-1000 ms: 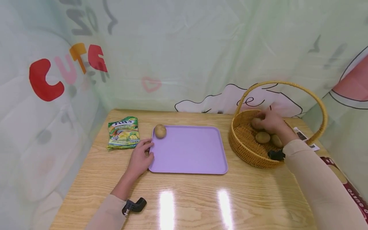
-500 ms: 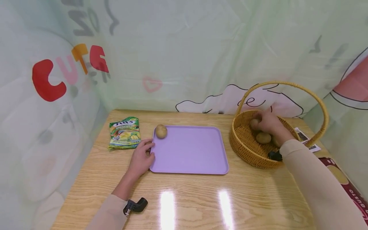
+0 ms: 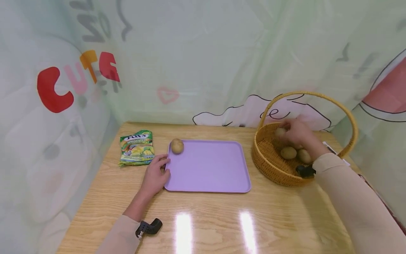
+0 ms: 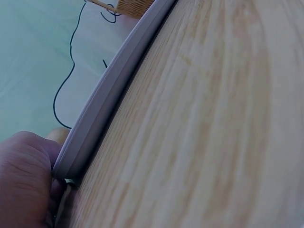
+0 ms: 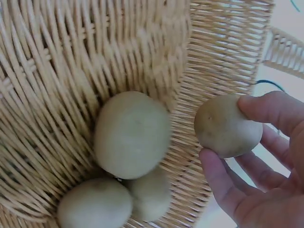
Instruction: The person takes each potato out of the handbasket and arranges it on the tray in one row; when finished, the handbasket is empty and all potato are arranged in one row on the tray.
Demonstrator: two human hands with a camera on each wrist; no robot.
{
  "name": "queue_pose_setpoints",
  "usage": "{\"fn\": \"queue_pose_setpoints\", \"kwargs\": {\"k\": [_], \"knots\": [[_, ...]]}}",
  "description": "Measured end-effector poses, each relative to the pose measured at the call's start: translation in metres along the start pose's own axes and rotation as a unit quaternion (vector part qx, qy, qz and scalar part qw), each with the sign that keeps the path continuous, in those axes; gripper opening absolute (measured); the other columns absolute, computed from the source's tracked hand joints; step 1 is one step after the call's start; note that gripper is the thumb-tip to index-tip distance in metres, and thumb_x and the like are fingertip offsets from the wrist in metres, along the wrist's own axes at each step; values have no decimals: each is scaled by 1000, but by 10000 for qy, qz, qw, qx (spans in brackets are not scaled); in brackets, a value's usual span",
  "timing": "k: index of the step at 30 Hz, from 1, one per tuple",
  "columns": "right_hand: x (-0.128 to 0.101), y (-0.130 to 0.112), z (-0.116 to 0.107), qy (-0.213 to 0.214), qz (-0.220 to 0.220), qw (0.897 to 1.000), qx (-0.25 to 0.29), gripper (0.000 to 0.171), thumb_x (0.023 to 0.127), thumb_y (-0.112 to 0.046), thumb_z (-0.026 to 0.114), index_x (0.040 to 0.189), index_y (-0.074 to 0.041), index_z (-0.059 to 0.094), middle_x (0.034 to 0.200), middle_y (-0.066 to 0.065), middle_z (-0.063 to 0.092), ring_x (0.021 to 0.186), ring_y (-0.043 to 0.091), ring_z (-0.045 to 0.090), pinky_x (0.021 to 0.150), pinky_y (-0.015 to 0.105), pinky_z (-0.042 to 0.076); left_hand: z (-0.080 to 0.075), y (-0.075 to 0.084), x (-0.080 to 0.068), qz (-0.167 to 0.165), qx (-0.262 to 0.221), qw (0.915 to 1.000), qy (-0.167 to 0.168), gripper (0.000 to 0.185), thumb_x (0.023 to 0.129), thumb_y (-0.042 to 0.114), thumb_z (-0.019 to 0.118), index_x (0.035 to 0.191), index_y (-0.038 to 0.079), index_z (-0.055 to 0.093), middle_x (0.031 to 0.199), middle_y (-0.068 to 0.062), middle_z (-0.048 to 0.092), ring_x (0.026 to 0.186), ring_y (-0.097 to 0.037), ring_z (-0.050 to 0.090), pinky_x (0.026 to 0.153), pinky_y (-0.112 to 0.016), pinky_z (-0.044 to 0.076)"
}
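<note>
Right hand (image 3: 296, 135) is inside the wicker basket (image 3: 269, 165), fingers curled around one kiwi (image 5: 227, 126) — thumb below, fingers above, the fruit lifted clear of the basket wall. Three more kiwis (image 5: 130, 133) lie together on the basket floor, touching one another. Left hand (image 3: 155, 174) rests on the wooden table (image 3: 206, 218), fingers relaxed against the left edge of the purple tray (image 3: 209, 169) — not gripping it. One kiwi on the tray (image 3: 177, 145) sits in its far left corner. A candy bag (image 3: 137, 146) lies just left of the tray.
</note>
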State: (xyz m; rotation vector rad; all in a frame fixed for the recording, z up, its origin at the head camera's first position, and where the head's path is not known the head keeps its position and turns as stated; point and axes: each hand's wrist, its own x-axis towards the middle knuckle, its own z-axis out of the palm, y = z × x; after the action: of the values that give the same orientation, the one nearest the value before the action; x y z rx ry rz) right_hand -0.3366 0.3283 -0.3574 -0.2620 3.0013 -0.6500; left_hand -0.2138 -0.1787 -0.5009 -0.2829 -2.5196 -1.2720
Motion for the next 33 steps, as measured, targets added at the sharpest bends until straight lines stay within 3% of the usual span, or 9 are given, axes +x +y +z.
{"fn": "queue_pose_setpoints", "kwargs": {"k": [7, 14, 33], "knots": [[-6, -24, -14, 253, -305, 9989, -270, 39, 85, -18, 67, 120, 0, 62, 119, 26, 61, 109, 41, 54, 88, 56, 44, -2, 1, 0, 20, 26, 10000, -2, 34, 80, -4, 64, 114, -7, 67, 130, -11, 56, 111, -25, 58, 90, -38, 51], [-18, -51, -19, 136, -259, 9996, -46, 45, 85, -28, 72, 124, -8, 60, 124, 18, 58, 112, 37, 52, 89, 54, 44, -3, 1, 0, 26, 43, 10000, 1, 34, 80, -4, 64, 114, -7, 68, 130, -12, 56, 109, -24, 59, 89, -39, 51], [-22, -104, 4, 31, -577, 9960, 680, 47, 81, -20, 78, 124, -7, 60, 122, 15, 59, 110, 35, 59, 80, 45, 53, 0, 0, -1, -19, -41, 10000, -15, 33, 81, -3, 64, 114, -7, 68, 129, -11, 56, 107, -23, 60, 86, -35, 53]]}}
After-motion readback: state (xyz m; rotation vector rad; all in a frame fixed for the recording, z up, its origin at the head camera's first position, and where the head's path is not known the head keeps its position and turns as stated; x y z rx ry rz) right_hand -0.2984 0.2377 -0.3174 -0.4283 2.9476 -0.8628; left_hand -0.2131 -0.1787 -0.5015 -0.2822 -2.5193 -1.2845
